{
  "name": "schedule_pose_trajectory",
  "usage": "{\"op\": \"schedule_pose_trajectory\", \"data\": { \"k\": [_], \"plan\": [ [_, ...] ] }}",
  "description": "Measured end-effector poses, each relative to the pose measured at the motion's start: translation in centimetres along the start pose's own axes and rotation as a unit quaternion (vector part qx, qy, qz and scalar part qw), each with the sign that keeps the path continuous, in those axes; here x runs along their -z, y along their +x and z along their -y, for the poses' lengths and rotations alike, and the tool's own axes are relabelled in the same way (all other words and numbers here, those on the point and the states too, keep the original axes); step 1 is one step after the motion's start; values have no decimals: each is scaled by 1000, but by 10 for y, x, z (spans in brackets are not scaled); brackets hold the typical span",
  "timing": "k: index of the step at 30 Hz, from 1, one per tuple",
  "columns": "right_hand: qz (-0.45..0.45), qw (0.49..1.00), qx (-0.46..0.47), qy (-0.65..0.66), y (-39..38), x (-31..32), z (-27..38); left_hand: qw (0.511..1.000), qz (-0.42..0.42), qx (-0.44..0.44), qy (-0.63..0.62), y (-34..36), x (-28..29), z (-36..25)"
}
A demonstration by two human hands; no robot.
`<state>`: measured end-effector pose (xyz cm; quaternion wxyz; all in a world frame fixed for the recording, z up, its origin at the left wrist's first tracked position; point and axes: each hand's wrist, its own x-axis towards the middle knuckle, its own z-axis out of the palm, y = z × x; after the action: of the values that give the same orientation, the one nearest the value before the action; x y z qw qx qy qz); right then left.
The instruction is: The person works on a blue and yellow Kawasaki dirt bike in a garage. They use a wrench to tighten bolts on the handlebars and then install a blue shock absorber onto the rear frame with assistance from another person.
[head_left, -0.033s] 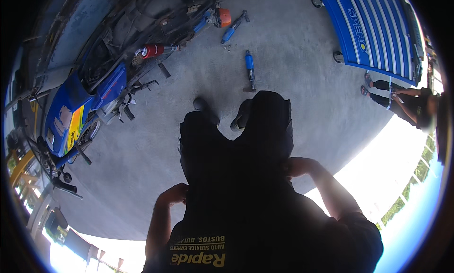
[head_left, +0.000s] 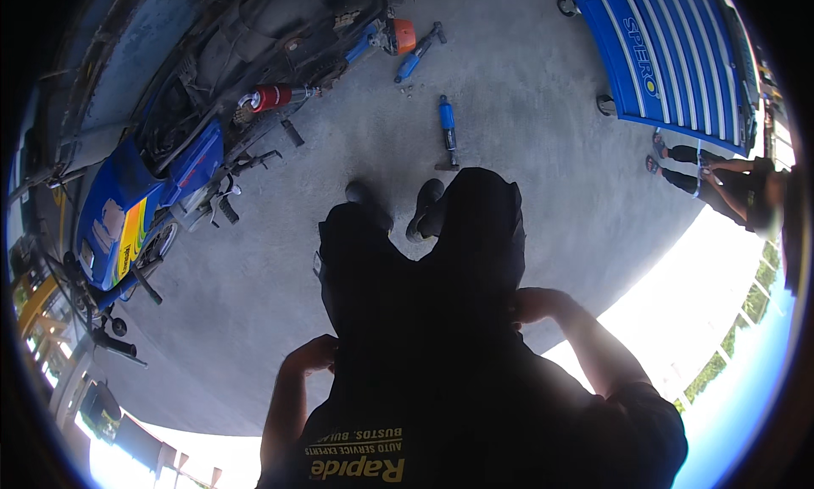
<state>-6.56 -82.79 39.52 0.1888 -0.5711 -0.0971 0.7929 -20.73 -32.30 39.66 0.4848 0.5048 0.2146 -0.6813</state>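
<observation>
**Hands at the Hips, Loose Parts on the Floor**

Hazards, largest first. The motorbike [head_left: 199, 154] at ten o'clock could tip if bumped (whether a stand bears it cannot be seen). The drawer cabinet [head_left: 674, 61] at two o'clock has wheels; a push could roll it toward the co-worker [head_left: 738, 202] near three o'clock. The dark clothing [head_left: 424, 319], central and touched by both hands, could bunch or snag if pulled. The near tube [head_left: 448, 120], between twelve and one, lies just beyond the right shoe [head_left: 426, 208]; a forward step could set it rolling underfoot. The far tube [head_left: 414, 63] at twelve o'clock presents the same risk. Left hand [head_left: 315, 353] at seven o'clock, right hand [head_left: 534, 305] at four: fingertips are hidden, so whether either grips fabric cannot be told. Small pieces [head_left: 405, 91] at twelve could be kicked away.

Changes from the earlier frame. The motorbike's front, thighs and near tube appear slightly lower in view. The right shoe appears farther left. Both hands remain against the clothing.
</observation>
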Motion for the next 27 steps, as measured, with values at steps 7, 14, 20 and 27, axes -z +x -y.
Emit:
{"op": "schedule_pose_trajectory", "data": {
  "k": [7, 14, 20, 27],
  "plan": [
    [-181, 965, -61, 179, 159, 206, -115, 814, -455, -194, 305, 86, 185, -122],
    [-506, 845, -75, 155, 481, 412, -272, 342, -808, -387, 285, 88, 367, -264],
    [-593, 770, -137, 191, 626, 441, -273, 273, -807, -460, 250, 124, 396, -288],
    [-567, 773, -188, 212, 651, 431, -281, 197, -840, -339, 375, 125, 375, -298]
  ]
}}
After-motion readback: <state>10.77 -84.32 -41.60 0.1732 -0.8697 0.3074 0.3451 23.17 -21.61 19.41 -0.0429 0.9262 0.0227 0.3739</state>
